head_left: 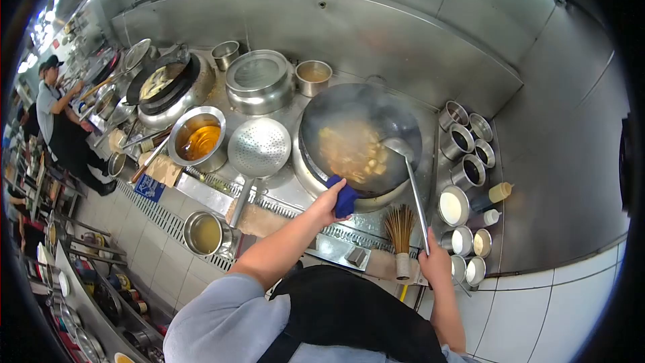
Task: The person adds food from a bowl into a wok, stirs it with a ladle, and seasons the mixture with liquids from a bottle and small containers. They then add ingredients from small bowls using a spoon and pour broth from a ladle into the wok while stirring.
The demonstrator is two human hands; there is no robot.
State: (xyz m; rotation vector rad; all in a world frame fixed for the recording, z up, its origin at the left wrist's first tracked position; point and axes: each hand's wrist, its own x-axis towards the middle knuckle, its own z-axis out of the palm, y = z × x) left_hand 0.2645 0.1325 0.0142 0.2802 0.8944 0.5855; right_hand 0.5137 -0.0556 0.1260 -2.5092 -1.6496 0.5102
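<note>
My left hand (328, 203) is closed around a folded blue cloth (345, 196) at the near rim of a large dark wok (322, 104). Any handle under the cloth is hidden. Steam rises from the wok, blurring the pale and brown pieces of food (353, 151) inside. In my right hand (435, 261) is the long handle of a metal ladle (399, 147), its bowl resting in the wok at the right of the food. A bamboo wok brush (400, 225) stands between the wok and my right hand.
A perforated strainer (259, 146) and a pot of orange oil (200, 141) sit left of the wok. Several seasoning containers (454, 205) line the right side. A pot of cloudy liquid (205, 234) stands at the front left. A co-worker (60, 117) works farther left.
</note>
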